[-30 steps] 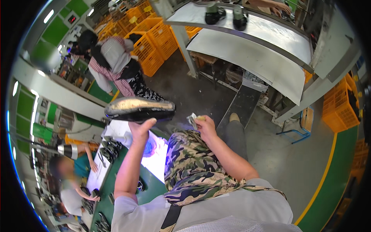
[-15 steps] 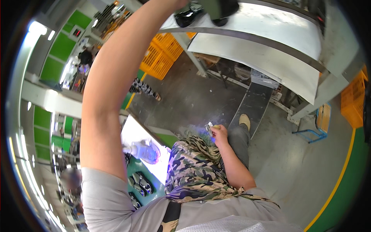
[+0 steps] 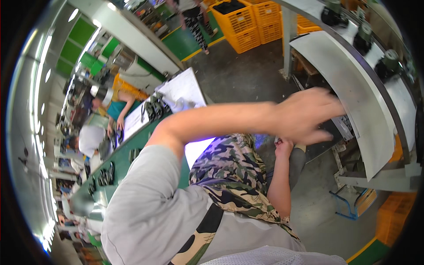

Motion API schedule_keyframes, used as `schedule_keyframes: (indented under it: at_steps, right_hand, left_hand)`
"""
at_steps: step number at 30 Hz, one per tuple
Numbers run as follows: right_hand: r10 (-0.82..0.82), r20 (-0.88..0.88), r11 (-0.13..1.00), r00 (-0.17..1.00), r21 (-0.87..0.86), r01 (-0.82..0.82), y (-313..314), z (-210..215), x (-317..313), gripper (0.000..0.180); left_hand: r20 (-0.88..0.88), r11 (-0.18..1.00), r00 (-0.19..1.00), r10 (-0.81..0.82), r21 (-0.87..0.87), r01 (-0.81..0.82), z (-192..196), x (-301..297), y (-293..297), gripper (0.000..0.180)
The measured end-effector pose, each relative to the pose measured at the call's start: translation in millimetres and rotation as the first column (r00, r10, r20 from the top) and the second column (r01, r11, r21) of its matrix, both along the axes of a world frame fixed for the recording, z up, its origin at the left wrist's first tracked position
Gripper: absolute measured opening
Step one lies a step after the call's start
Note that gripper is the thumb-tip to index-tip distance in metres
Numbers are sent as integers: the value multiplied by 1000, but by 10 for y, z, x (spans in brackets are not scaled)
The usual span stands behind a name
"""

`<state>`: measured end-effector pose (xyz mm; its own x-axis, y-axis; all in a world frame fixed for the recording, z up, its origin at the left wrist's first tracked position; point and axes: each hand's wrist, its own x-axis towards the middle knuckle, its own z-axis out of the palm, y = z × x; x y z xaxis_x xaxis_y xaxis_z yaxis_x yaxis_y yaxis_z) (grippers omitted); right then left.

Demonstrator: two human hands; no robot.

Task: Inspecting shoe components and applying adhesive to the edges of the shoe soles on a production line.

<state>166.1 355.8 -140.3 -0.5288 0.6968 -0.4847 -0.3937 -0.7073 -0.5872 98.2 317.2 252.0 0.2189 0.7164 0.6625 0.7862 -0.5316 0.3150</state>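
The blurred left hand (image 3: pixel 307 115), fingers spread, partly blocks the right hand (image 3: pixel 284 148), whose grip I can't make out; dark shoes (image 3: pixel 363 39) stand on the rack (image 3: pixel 403 98), far right; orange crates (image 3: pixel 240 26) are stacked farther back.

Shoes (image 3: pixel 333 17): glossy in places;
Hanging sheet (image 3: pixel 366 119): smooth, low sheen, paper or plastic unclear;
Apron (image 3: pixel 225 161): creased matt cloth;
Shirt (image 3: pixel 148 203): matt cloth;
Crates (image 3: pixel 240 28): latticed plastic;
Stool (image 3: pixel 365 200): painted metal frame, wooden seat;
Floor (image 3: pixel 243 66): hard, scuffed
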Motion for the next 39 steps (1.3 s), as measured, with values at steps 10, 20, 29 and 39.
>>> schedule_keyframes:
  at_steps: [10,20,29,39]
  right_hand:
    - [221,39,974,974,-57,-219,309,-400,188,7]
    - [348,163,932,923,49,-360,59,340,-362,10]
    - [276,250,922,928,204,-329,-56,875,-347,8]
    - [334,215,918,918,148,-369,-103,713,-516,4]
  left_hand:
    - [-517,-409,158,841,-800,-440,-3225,-1344,-5145,72]
    - [-161,-421,-454,876,-713,-560,-3915,-1700,-5649,93]
    - [-303,-469,-458,836,-828,-308,-3970,-2450,-5417,64]
    - [-404,-40,800,443,-901,-433,-3806,-652,-6069,38]
